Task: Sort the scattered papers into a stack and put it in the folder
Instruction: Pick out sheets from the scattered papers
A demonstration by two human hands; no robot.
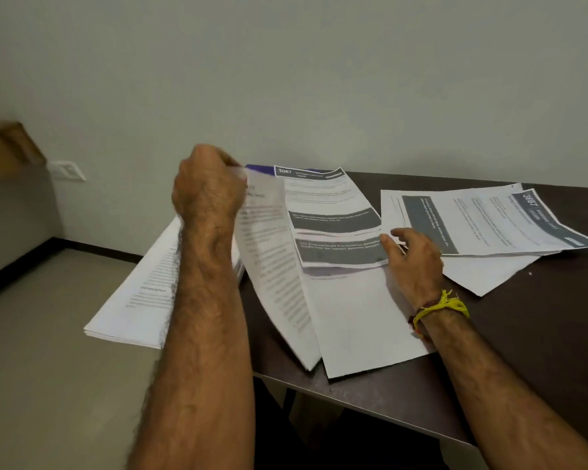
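My left hand (207, 188) grips the far end of a thick stack of printed papers (279, 273), lifted and tilted off the dark table (523, 334). Part of that stack (140, 286) hangs past the table's left edge. My right hand (414, 259) rests with spread fingers on loose sheets with grey header bands (336, 228) lying at the table's middle. More loose sheets (489, 225) lie fanned at the right. A purple edge (258, 169), possibly the folder, peeks out behind the papers at the far side.
The table's near edge (370, 405) runs diagonally in front of me. A pale wall (319, 79) stands right behind the table. To the left are bare floor (48, 368), a wall socket (67, 170) and a brown object (7, 147).
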